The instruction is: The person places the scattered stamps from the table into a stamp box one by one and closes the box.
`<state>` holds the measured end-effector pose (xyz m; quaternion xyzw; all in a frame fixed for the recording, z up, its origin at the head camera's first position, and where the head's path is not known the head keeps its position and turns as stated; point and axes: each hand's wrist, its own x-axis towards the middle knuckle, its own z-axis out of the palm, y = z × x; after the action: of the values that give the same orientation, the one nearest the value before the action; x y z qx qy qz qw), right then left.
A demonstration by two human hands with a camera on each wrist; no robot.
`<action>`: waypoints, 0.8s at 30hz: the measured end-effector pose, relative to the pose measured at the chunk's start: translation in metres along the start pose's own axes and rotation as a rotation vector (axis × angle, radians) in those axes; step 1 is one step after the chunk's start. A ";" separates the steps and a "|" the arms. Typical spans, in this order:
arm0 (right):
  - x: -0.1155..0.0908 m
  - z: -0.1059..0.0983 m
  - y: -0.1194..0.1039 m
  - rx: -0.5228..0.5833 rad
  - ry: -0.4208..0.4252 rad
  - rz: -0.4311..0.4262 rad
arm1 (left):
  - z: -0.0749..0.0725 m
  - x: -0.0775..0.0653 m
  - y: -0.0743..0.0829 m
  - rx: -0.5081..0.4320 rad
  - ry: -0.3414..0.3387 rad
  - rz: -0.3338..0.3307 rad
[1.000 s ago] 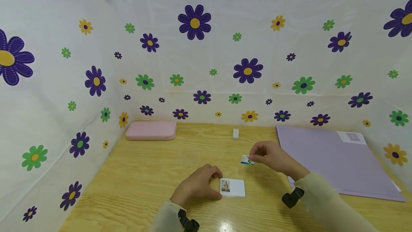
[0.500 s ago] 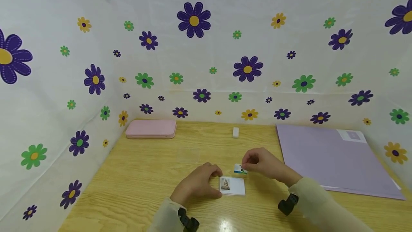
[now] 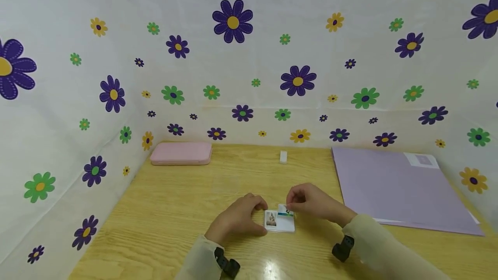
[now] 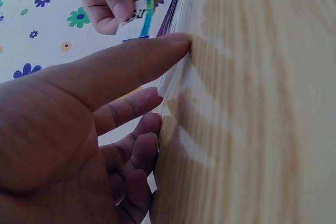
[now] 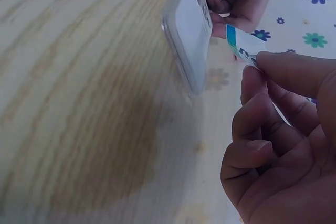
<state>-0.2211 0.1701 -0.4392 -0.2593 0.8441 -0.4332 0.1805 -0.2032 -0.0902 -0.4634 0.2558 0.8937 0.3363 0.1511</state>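
Note:
A flat white case (image 3: 285, 224) with clear edges lies on the table. On its left part is a stamp-sized picture (image 3: 271, 219) of a pale figure. My left hand (image 3: 239, 218) holds the case at its left end, thumb at the near corner and index finger at the far one. Between thumb and index finger, my right hand (image 3: 313, 202) pinches a small printed paper piece (image 3: 285, 211) with black marks and a blue-green strip. That piece hangs over the case's far edge, right of the picture. In the right wrist view the paper piece (image 5: 242, 41) appears tilted, apart from the case (image 5: 186, 30).
A pink pencil case (image 3: 181, 153) lies at the back left. Further right stands a small white block (image 3: 283, 157), like an eraser. Purple folders (image 3: 393, 189) cover the right side. A faint clear sheet (image 3: 227, 182) lies left of centre. Flowered cloth (image 3: 249, 55) walls the table.
My right hand has moved left and nearer, bringing the paper piece from beyond the case to above its far edge. The left hand stays on the case.

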 end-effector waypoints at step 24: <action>-0.002 0.018 0.008 -0.060 -0.003 0.020 | 0.001 0.000 -0.002 -0.016 -0.002 0.009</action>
<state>-0.2122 0.1641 -0.4559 -0.2569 0.8589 -0.4055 0.1784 -0.2038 -0.0912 -0.4653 0.2588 0.8898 0.3437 0.1522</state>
